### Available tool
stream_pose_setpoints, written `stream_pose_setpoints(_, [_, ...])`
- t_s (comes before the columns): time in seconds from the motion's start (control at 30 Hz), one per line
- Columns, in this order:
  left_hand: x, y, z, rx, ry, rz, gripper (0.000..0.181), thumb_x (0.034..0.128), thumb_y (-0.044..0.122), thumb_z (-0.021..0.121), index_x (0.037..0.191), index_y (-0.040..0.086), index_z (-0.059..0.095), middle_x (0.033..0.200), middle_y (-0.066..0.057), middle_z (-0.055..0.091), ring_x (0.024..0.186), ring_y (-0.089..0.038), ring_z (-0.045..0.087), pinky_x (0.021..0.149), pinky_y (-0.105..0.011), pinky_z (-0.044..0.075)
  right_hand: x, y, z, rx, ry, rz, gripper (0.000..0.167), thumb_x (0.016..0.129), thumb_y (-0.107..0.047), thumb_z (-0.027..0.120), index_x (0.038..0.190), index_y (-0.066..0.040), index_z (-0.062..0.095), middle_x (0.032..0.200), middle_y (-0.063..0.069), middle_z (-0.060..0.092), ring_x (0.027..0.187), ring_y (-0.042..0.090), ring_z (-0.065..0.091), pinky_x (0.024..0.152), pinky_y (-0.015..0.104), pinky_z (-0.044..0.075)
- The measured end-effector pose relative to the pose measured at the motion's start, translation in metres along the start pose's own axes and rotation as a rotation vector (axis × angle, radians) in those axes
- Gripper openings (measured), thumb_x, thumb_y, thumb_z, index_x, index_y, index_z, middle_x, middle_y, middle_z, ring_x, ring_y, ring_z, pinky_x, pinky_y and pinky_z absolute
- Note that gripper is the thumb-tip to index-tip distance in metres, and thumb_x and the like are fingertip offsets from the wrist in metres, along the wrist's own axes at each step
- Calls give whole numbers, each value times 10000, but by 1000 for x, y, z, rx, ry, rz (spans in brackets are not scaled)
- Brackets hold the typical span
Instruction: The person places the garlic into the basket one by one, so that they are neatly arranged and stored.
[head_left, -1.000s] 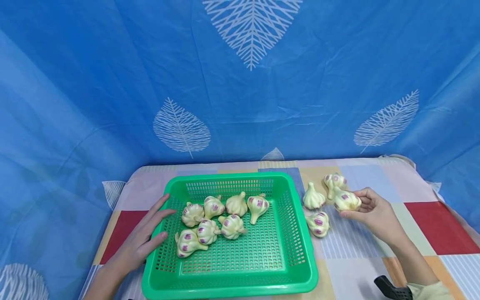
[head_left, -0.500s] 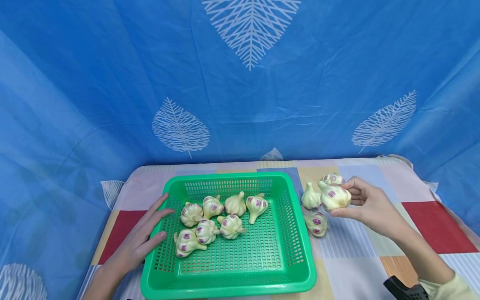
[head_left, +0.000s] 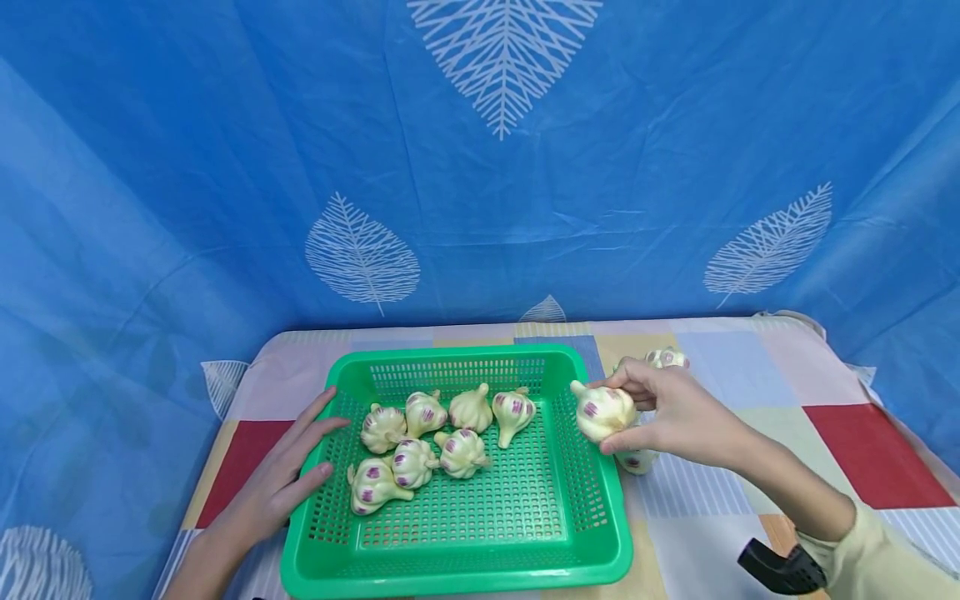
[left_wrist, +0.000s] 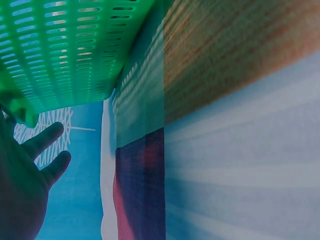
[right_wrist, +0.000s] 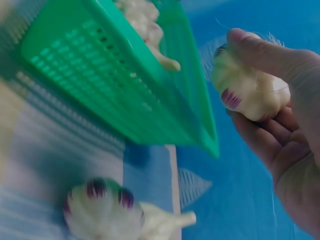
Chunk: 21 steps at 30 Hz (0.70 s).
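A green plastic basket [head_left: 457, 579] stands on the table with several garlic bulbs [head_left: 462, 453] grouped in its left and back part. My left hand [head_left: 273, 483] rests at the basket's left rim, fingers spread and fairly straight. In the left wrist view its fingers [left_wrist: 55, 165] show beside the basket's slotted wall [left_wrist: 70, 55]. My right hand [head_left: 667, 412] pinches a purple-streaked garlic bulb [head_left: 602, 412] between thumb and fingers, above the basket's right rim. The right wrist view shows that bulb [right_wrist: 250, 87] held up beside the basket [right_wrist: 150, 100].
Right of the basket, more garlic lies on the cloth: one bulb at the back [head_left: 666, 358] and one partly hidden bulb [head_left: 637, 461] under my right hand. A patchwork cloth [head_left: 697, 542] covers the table. A blue leaf-print curtain [head_left: 480, 208] hangs behind and at both sides.
My right hand has carried the garlic bulb leftward from above the loose bulbs to the basket's right rim. My left hand has stayed at the left rim.
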<state>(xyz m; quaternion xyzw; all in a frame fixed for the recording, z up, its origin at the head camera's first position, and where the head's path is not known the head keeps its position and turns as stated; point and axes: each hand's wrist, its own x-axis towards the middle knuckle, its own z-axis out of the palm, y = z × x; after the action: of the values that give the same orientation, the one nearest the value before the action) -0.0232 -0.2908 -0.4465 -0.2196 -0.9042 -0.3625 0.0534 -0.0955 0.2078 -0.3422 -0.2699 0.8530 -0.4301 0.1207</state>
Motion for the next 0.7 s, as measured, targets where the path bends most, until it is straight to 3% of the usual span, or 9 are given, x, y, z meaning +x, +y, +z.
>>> stream_pose_setpoints(0.2, [0, -1, 1, -3, 6, 2, 534, 911, 133, 640, 1432, 117, 527, 1663, -52, 197, 1490, -112, 202, 1016, -387, 441, 19, -13, 18, -102, -160, -20, 500, 727, -391, 909, 1071, -189, 608, 1064, -90, 725, 854, 72, 683, 693, 286, 546])
stream_pose_setpoints(0.37, [-1, 0, 0, -3, 6, -1, 534, 916, 137, 632, 1439, 141, 523, 1662, -52, 198, 1488, -115, 205, 1023, -398, 432, 35, -21, 38, -223, -252, -64, 503, 689, -399, 931, 1007, -206, 593, 830, -177, 656, 694, 27, 586, 613, 259, 499])
stream_pose_setpoints(0.63, [0, 0, 0, -13, 9, 2, 530, 916, 146, 635, 1434, 116, 525, 1666, -44, 187, 1486, -127, 210, 936, -464, 523, 55, -26, 68, -351, -398, -87, 520, 647, -305, 959, 1002, -168, 605, 764, -147, 592, 624, 30, 467, 565, 255, 445])
stream_pose_setpoints(0.7, [0, 0, 0, -23, 0, -5, 525, 925, 144, 625, 1439, 119, 520, 1669, -40, 176, 1490, -133, 200, 1000, -416, 478, 58, -25, 75, -397, -419, -68, 538, 633, -298, 966, 1006, -139, 613, 763, -125, 580, 613, 42, 456, 568, 258, 444])
